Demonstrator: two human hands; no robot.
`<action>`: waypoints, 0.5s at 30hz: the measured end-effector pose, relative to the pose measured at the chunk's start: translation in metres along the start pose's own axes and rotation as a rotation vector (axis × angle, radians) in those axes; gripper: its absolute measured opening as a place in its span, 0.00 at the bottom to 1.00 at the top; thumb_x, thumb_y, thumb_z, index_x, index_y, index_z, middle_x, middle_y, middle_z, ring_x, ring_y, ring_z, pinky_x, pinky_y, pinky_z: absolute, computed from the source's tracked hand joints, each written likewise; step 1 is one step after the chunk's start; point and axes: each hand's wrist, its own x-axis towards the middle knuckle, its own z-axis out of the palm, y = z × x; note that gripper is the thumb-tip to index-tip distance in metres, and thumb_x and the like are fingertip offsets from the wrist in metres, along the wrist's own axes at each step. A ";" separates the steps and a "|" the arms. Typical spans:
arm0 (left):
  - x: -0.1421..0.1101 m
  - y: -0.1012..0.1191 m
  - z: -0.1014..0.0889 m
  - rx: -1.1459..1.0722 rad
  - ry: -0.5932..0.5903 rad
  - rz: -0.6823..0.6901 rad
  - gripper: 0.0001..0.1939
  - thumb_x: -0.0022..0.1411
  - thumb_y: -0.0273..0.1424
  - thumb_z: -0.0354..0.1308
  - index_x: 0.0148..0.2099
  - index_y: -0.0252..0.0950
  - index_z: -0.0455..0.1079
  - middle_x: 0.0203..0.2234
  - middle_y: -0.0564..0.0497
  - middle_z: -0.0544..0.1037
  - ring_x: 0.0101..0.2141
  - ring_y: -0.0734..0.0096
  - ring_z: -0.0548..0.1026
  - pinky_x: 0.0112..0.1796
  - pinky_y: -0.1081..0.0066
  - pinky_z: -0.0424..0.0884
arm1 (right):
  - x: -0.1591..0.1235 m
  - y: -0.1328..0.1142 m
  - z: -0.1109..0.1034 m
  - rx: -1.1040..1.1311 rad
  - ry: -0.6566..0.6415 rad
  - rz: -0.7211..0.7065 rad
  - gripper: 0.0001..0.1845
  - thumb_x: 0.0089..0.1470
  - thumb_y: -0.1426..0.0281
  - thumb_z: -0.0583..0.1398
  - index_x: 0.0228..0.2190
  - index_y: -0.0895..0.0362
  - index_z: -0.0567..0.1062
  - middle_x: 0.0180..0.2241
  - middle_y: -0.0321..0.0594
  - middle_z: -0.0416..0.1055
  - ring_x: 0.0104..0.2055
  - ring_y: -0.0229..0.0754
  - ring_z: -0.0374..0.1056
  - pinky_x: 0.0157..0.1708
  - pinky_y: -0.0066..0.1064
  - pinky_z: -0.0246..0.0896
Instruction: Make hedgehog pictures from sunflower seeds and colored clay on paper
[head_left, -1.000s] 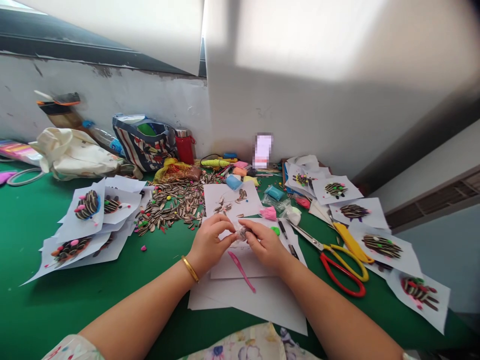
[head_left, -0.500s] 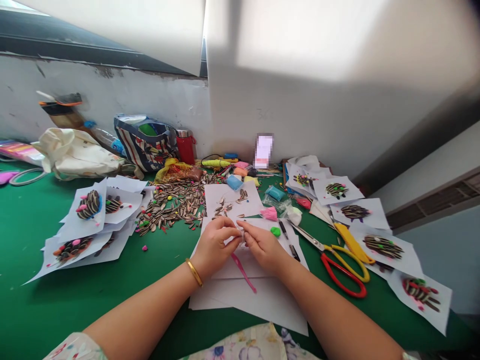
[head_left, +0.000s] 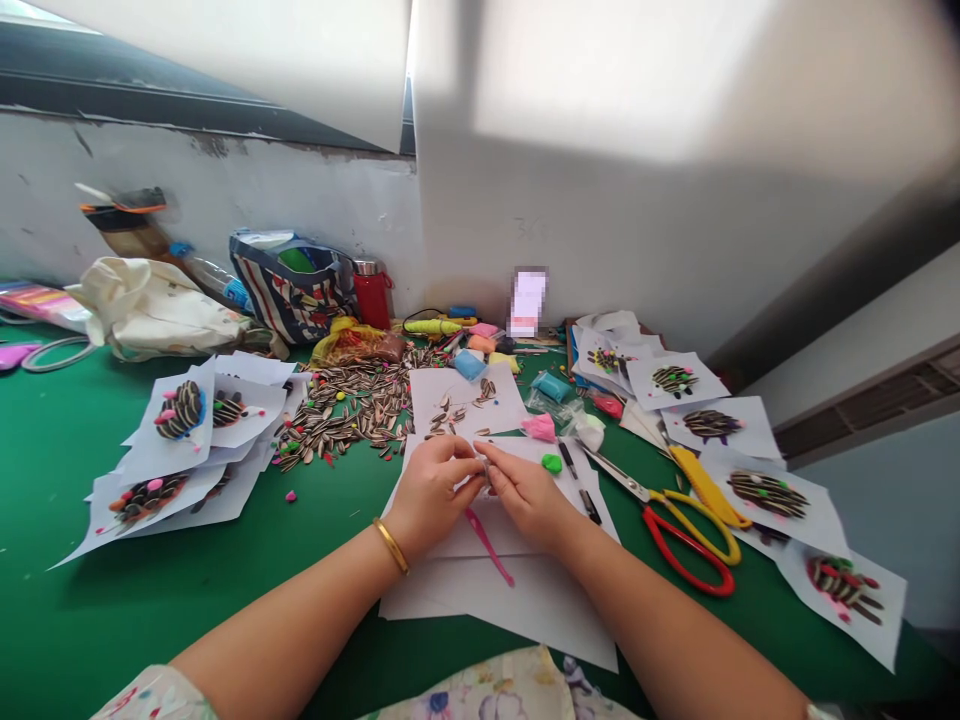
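Over the stacked white paper (head_left: 517,600), my left hand (head_left: 435,490) and my right hand (head_left: 529,490) meet with fingertips pinched together. Between them is a small whitish bit, mostly hidden by the fingers, which I cannot make out. A thin pink stick-like tool (head_left: 492,550) lies on the paper below my hands. Just right of my right hand sits a lump of green clay (head_left: 552,463), with a black pen (head_left: 589,506) close by. Behind the hands, another white sheet (head_left: 431,390) bears a few sunflower seeds.
A heap of striped sunflower seeds (head_left: 367,405) spreads at back left. Seed-decorated sheets lie at left (head_left: 142,450) and right (head_left: 877,640). Open scissors (head_left: 649,530) rest at right beside a yellow cutter (head_left: 705,485). Pink clay (head_left: 538,428), a red flask (head_left: 371,295) and a striped bag (head_left: 285,290) stand farther back.
Almost nothing differs. My hands stay pinched together in the same place, with only a slight shift of the fingers.
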 end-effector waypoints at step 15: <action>0.007 -0.012 -0.009 -0.211 -0.128 -0.221 0.07 0.56 0.27 0.65 0.40 0.40 0.79 0.32 0.51 0.78 0.34 0.70 0.77 0.37 0.70 0.74 | 0.003 0.012 -0.015 0.072 0.034 0.026 0.28 0.58 0.69 0.58 0.59 0.52 0.65 0.49 0.44 0.72 0.48 0.44 0.69 0.48 0.39 0.67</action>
